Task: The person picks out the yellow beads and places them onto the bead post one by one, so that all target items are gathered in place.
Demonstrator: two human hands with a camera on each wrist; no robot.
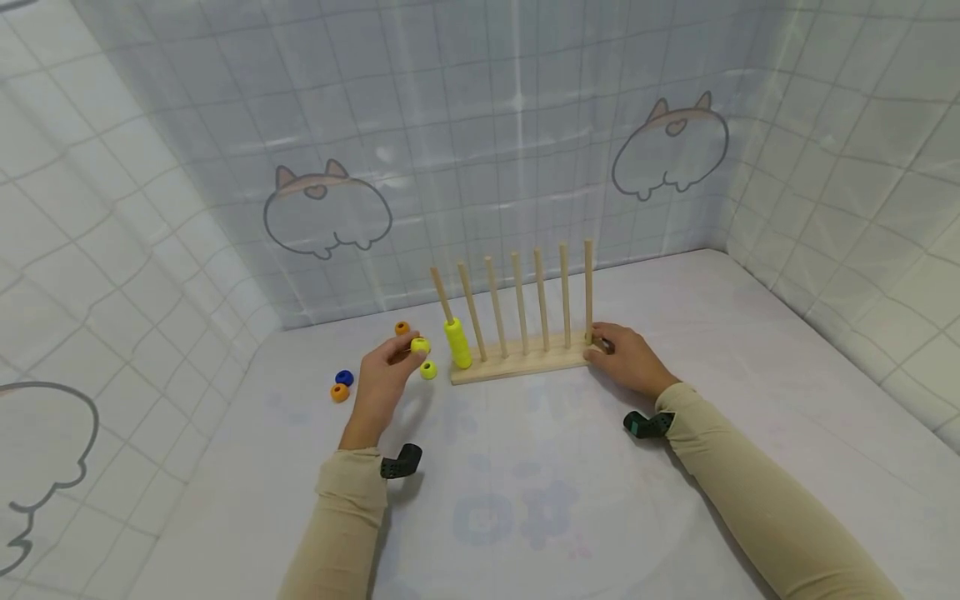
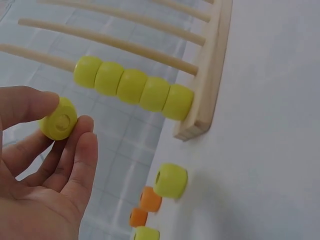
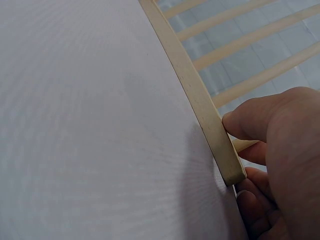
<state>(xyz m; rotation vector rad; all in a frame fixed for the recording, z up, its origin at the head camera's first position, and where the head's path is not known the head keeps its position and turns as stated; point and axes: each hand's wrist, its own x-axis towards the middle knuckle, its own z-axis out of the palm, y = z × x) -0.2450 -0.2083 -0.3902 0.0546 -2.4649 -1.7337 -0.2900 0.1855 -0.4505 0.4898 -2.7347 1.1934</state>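
Note:
Between thumb and fingertips, my left hand (image 1: 378,383) pinches a yellow bead (image 2: 59,120), its hole showing in the left wrist view. The bead is off to the left of a wooden peg rack (image 1: 525,363), which has a row of upright pegs on a long base. Several yellow beads (image 2: 132,86) are stacked on the leftmost peg, down against the base; the other pegs are bare. At the rack's far right end, my right hand (image 1: 632,364) grips the base, thumb on its near side beside the last peg and fingers around the end, partly hidden.
A loose yellow bead (image 1: 428,370) lies just left of the rack. Behind the left hand is an orange bead (image 1: 402,328). A blue bead (image 1: 344,377) and another orange bead (image 1: 340,392) lie left of that hand. Patterned sheeting (image 1: 480,167) rises behind the table.

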